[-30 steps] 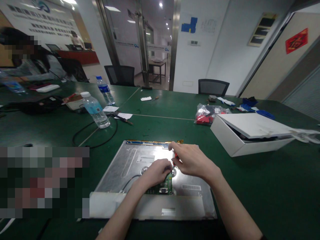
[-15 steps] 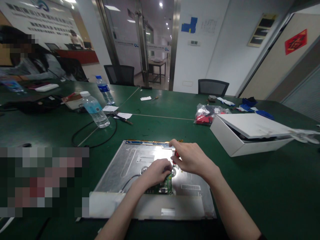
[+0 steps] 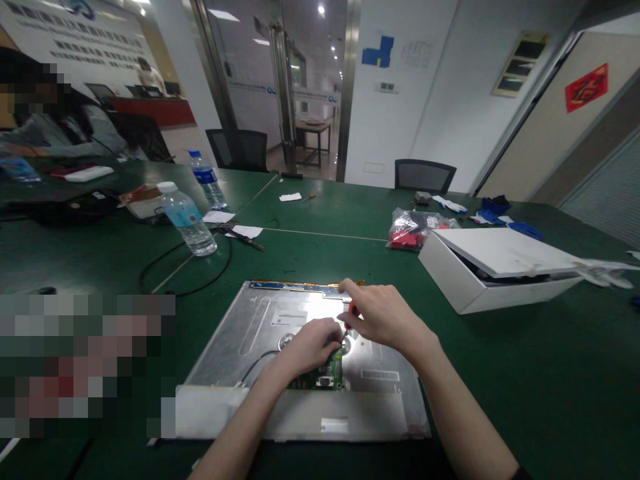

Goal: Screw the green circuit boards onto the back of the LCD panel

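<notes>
A flat metal display panel lies back side up on the table in front of me. Near its middle sits a green circuit board, partly covered by my left hand. Those fingers are closed over the board's upper edge, close to the tool's tip; what they pinch is hidden. My right hand is wrapped round a red-handled screwdriver, its thin shaft slanting down toward the left fingertips. A black cable runs across the panel beside my left wrist.
To the right stands a white box with its lid ajar. Behind it lies a plastic bag with red items. Water bottles and a looped black cord are at the left. A person sits at the far left.
The view has shifted very slightly. Both hands keep their places over the board, while the red handle shows a little more between the right fingers.
</notes>
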A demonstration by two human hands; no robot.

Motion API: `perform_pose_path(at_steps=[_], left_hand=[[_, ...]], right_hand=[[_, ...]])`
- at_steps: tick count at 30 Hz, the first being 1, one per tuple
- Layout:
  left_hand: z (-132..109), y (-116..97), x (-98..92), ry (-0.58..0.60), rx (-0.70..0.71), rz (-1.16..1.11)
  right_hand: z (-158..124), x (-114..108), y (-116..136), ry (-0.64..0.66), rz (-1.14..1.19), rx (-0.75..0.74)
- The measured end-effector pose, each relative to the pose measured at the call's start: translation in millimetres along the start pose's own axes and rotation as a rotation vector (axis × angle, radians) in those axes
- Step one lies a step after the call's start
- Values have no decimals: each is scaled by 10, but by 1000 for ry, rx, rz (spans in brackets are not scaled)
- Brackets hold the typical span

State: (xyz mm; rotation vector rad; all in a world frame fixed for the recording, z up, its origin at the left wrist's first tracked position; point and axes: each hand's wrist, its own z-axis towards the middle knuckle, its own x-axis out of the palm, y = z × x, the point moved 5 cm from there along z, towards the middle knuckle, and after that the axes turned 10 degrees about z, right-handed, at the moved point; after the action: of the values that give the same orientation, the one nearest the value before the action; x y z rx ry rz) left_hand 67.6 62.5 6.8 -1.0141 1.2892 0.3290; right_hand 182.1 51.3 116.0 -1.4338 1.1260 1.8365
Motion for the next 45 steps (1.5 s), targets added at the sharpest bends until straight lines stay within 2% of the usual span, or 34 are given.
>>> perform_pose_path(at_steps=[3,8,16,21,30,36,41,45], left_hand=[[-1,1,2,0,9,7],[7,16,16,-8,8,14],[16,37,35,-4,6,14],[24,66,73,-10,5,12],[18,47,58,-2,8,13],[29,70,71,-16,9,-21],[29,78,83,-12,6,-42],[18,67,79,-14,19,-61]], right_hand=[[-5,-8,-9,-11,-32,1],[-44,-30,42,-9,54,-68],[-4,18,3,11,14,-29],[-56,-29,47,-2,78,-98],[0,7,0,11,-50,9],[-67,-60,83,-19,72,-109],[-54,-52,79,-3,115,-93],[-23,-18,46,9,36,-46]])
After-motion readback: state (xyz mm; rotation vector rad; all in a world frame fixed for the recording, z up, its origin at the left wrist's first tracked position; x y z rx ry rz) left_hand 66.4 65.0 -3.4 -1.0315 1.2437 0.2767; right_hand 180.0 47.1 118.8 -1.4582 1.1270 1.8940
